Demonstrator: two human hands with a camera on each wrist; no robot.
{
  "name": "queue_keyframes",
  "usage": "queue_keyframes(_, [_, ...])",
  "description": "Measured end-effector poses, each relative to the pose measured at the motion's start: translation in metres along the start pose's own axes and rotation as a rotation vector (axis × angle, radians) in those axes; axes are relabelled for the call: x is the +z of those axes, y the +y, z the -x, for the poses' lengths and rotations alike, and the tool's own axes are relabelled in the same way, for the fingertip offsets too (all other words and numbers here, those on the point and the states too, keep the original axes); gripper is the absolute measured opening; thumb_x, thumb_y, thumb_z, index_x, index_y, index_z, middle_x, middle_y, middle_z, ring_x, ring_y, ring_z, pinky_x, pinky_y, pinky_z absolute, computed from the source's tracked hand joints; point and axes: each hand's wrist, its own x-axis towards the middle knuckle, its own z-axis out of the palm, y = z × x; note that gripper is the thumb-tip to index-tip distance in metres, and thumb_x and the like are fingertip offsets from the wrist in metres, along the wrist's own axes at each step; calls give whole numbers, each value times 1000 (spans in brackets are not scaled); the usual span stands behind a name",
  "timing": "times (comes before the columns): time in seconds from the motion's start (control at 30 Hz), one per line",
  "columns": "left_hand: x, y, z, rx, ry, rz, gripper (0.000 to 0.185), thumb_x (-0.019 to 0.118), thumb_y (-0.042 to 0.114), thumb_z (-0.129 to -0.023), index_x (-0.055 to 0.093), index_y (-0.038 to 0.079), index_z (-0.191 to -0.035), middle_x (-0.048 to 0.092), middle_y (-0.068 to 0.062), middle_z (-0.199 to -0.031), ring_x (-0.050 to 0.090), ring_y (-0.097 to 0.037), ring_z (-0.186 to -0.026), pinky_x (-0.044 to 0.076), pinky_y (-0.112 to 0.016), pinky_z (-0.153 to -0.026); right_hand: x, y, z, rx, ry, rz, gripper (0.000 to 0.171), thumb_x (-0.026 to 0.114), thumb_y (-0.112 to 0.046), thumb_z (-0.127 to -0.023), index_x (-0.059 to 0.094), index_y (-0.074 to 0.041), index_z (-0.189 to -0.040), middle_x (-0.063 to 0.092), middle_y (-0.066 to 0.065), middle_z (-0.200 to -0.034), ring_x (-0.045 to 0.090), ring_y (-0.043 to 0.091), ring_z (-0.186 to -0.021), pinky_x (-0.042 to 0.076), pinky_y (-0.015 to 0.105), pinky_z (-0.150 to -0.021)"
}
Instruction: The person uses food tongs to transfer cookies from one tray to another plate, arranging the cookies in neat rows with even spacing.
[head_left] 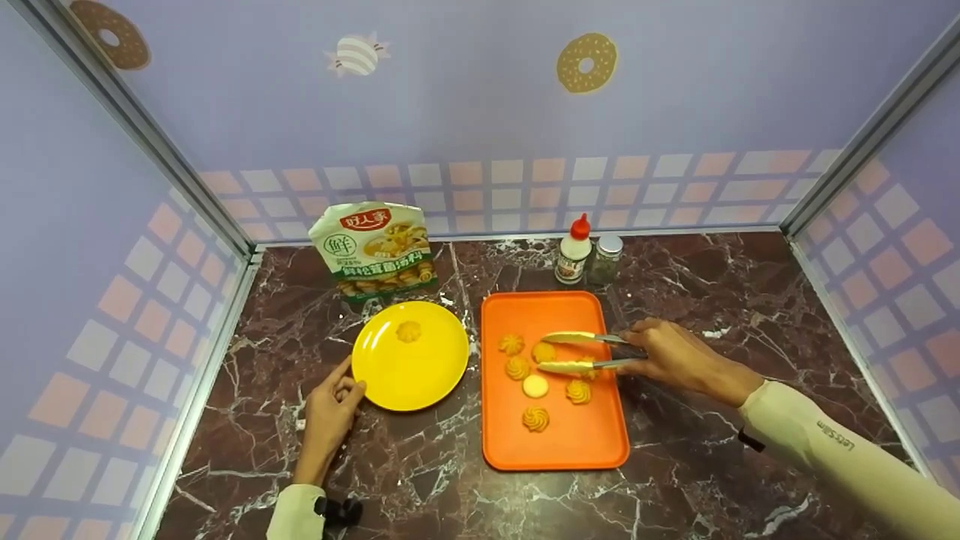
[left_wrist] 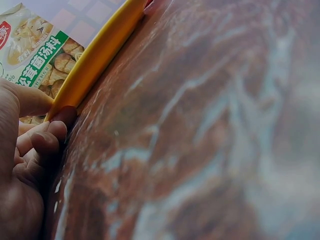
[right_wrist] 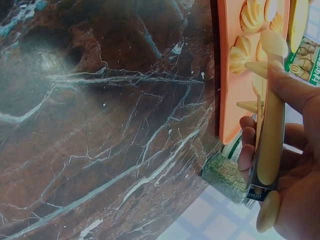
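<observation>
A yellow plate lies left of centre on the marble counter, with one swirled cookie near its far edge. My left hand pinches the plate's near-left rim, thumb on top and the other fingers curled. To its right sits an orange tray with several cookies. My right hand grips yellow-tipped tongs, whose tips stand apart on either side of a cookie on the tray. In the right wrist view my right hand is wrapped round the tongs over the tray.
A soup-mix packet stands behind the plate. A white bottle with a red cap and a spice jar stand behind the tray. Booth walls with metal frames close in the counter on the left, back and right.
</observation>
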Motion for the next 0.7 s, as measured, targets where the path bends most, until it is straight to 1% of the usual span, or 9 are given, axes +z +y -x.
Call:
queue_keyframes(0.23, [-1,-1,1,-7,5,-11,54,71,-1,-105,58,-2,-157,68,-19,-83,48,-7,-51,43,-18,-44,3,-2,2,29,-5,-25,46,93,-26,-91,82,1,-127,78,16,-106,73,26,-86,67,45,-70])
queue_keyframes(0.43, [-1,-1,1,-11,8,-26,56,72,1,-105,57,0,-158,68,-18,-82,46,-8,-49,41,-18,-44,4,-3,2,27,-6,-21,50,92,-25,-92,79,3,-132,76,17,-109,73,29,-90,66,47,-72])
queue_keyframes(0.53, [0,0,1,-16,17,-36,56,72,1,-105,57,0,-159,68,-19,-82,46,-7,-50,40,-18,-44,6,-3,2,24,-5,-26,43,92,-25,-93,81,2,-125,76,17,-107,73,29,-87,66,46,-71])
queue_keyframes(0.57, [0,1,1,-29,22,-38,56,72,-1,-104,57,-1,-158,67,-19,-82,46,-7,-50,40,-18,-44,7,-3,2,22,-4,-30,41,92,-25,-93,82,1,-122,76,17,-106,73,29,-86,66,45,-70])
queue_keyframes(0.63, [0,1,0,-28,23,-39,56,72,-1,-104,57,-2,-158,67,-18,-83,46,-7,-50,40,-17,-44,8,-4,3,28,1,-36,37,92,-25,-92,83,1,-117,76,16,-104,73,29,-83,66,44,-69])
queue_keyframes(0.7, [1,2,-1,-29,16,-41,56,72,0,-104,57,-3,-158,68,-18,-84,46,-7,-50,40,-17,-44,10,-4,4,33,12,-34,35,92,-25,-92,83,0,-114,75,15,-100,70,25,-79,65,41,-66])
